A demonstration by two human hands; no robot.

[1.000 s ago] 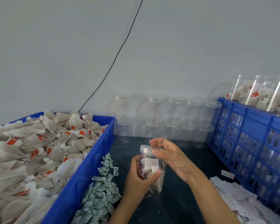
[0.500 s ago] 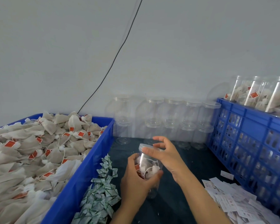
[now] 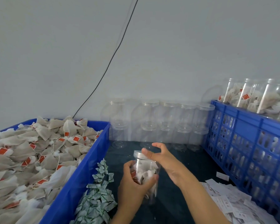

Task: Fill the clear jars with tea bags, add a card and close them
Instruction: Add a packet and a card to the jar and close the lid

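Observation:
A clear jar [image 3: 146, 171] filled with tea bags is held upright over the dark table. My left hand [image 3: 133, 185] grips its body from the lower left. My right hand [image 3: 164, 160] is on top, thumb and fingers curled round the clear lid [image 3: 138, 154]. A blue bin [image 3: 81, 178] on the left holds a heap of tea bags [image 3: 31, 156] with red tags. White cards [image 3: 229, 202] lie scattered at the lower right.
Empty clear jars [image 3: 160, 123] are stacked in two rows against the back wall. A blue slotted crate [image 3: 249, 143] on the right carries filled jars [image 3: 257, 97]. Green-printed sachets [image 3: 99, 196] lie beside the bin. A black cable runs down the wall.
The jar has tilted and shifted slightly while my right hand turned on the lid; my left hand keeps its grip on the jar body.

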